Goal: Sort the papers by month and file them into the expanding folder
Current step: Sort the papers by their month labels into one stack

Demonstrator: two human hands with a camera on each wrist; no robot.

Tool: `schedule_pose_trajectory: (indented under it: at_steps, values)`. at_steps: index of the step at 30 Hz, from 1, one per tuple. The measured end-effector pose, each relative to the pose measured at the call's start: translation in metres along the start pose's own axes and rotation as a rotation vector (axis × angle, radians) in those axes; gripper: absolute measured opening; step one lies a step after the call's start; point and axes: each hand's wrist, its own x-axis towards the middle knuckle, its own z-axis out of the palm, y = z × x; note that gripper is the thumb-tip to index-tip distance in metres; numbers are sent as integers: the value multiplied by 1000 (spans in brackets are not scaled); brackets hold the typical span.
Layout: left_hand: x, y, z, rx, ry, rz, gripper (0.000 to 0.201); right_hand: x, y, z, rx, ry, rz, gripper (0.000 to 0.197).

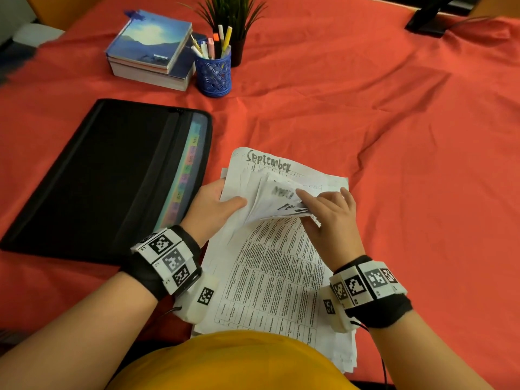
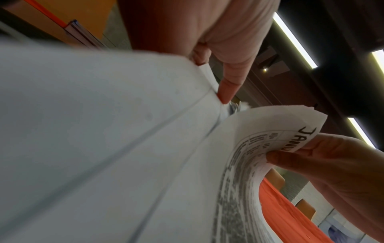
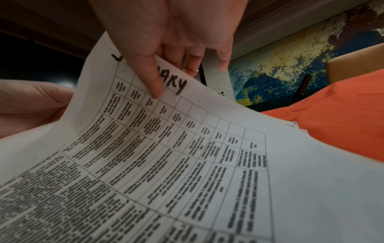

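Observation:
A stack of printed papers [image 1: 275, 266] lies near the table's front edge, its top ends lifted and fanned. The rearmost sheet reads "September" [image 1: 268, 161]. My left hand [image 1: 216, 206] grips the left edge of the raised sheets, thumb on top. My right hand [image 1: 323, 209] pinches the curled top corners of the front sheets; the front one reads "January" [image 3: 166, 82], with my thumb [image 3: 153, 78] on its heading. The same sheet [image 2: 270, 148] shows in the left wrist view. The black expanding folder [image 1: 107, 178] lies open to the left, with its coloured tabs [image 1: 185, 175] showing.
A stack of books [image 1: 152, 52], a blue pen cup [image 1: 213, 71] and a potted plant [image 1: 233, 21] stand at the back. The red tablecloth [image 1: 394, 136] covers the table. A dark monitor base [image 1: 430, 21] sits at the far right.

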Motion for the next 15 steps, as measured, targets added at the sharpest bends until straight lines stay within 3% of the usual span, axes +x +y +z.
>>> schedule_pose_trajectory:
  at_steps: [11, 15]
  values:
    - [0, -1, -1, -1, 0, 3, 28, 0, 3, -1, 9, 0, -2, 16]
    - [0, 1, 0, 13, -12, 5, 26, 5, 0, -3, 22, -76, 32, 29]
